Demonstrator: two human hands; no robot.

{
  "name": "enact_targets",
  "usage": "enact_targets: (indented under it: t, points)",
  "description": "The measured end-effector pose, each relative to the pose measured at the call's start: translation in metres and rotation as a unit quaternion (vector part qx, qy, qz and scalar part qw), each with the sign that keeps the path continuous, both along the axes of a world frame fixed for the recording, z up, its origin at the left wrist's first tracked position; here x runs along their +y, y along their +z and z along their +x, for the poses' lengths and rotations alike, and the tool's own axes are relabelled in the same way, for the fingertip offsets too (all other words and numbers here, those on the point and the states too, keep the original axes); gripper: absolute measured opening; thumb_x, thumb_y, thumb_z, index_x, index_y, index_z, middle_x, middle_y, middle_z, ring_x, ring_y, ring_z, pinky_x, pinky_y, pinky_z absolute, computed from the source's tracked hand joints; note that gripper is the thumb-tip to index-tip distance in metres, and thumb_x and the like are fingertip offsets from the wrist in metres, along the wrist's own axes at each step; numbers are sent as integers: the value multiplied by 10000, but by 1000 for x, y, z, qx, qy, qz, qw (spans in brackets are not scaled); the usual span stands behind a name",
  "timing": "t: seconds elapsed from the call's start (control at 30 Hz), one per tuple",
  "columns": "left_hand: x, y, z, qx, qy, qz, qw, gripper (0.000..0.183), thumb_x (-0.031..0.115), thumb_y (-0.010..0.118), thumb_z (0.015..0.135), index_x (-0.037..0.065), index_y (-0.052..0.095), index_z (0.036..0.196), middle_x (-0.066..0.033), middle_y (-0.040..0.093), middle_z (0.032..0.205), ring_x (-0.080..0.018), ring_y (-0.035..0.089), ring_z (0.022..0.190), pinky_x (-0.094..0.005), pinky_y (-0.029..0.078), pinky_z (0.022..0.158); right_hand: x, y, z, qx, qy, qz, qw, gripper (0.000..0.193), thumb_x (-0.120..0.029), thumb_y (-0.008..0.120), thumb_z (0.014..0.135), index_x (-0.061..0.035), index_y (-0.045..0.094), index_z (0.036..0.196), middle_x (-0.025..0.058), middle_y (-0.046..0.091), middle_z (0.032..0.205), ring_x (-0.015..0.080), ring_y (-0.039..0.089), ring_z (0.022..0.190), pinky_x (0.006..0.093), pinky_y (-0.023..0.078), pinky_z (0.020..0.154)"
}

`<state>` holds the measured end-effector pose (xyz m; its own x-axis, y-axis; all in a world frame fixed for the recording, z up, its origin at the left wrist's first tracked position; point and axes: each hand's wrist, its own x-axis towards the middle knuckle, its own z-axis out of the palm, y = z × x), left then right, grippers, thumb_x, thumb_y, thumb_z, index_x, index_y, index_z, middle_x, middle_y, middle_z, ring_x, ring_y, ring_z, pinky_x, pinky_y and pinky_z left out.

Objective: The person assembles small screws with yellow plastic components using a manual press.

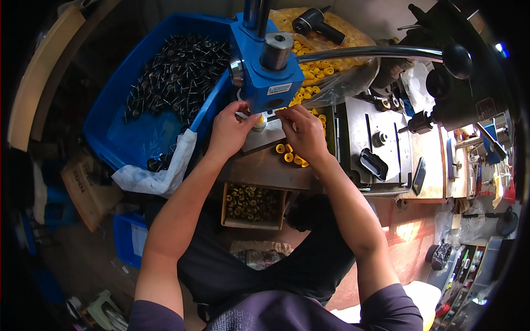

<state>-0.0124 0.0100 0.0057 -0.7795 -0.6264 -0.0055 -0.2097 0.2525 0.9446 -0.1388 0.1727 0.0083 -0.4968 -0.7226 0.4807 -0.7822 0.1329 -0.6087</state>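
A blue hand press with a long steel lever stands in front of me. Under its head, my left hand pinches a small yellow cap at a pale round holder on the metal base. Close by on the right, my right hand has its fingers bent together beside the ram. A thin dark piece seems to stick out from its fingertips, too small to name. Several loose yellow caps lie on the bench just below my right hand.
To the left, a big blue bin holds many black parts with metal pins. Behind the press lies a plastic bag of yellow caps with a black air blower. A drill press stands right; an open box of small parts sits below.
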Motion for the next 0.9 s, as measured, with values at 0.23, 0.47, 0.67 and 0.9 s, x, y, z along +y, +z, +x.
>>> enact_targets:
  t: [0.23,0.47,0.67,0.9]
  points:
    - [5,0,1,-15,-38,-215,976,457,222,813,824,21,623,1188,-117,656,996,-212,616,710,-348,517,665,7,-2,-9,-4,-16,1,1000,161,-27,661,854,-50,728,999,113,654,872,321,664,745,394,529,669]
    - [3,-6,2,-39,-38,-232,971,497,237,819,816,13,607,1207,-145,604,1078,-229,619,738,-360,520,671,16,8,-11,-37,-43,-69,996,144,-5,683,865,-34,736,995,107,676,850,230,678,709,316,516,639]
    - [8,-8,-1,-67,-21,-268,961,500,326,818,813,27,611,1156,-152,603,1087,-325,650,907,-426,535,754,31,55,-14,-142,-170,-213,952,160,-55,653,953,-36,720,1097,23,680,896,96,619,758,231,485,667]
    - [8,-6,-3,-84,3,-264,961,604,434,857,761,53,599,1152,-131,605,1079,-327,640,964,-426,530,783,39,242,-26,-202,102,-510,830,553,-436,370,1077,42,546,1291,196,651,1156,333,663,1016,466,517,933]
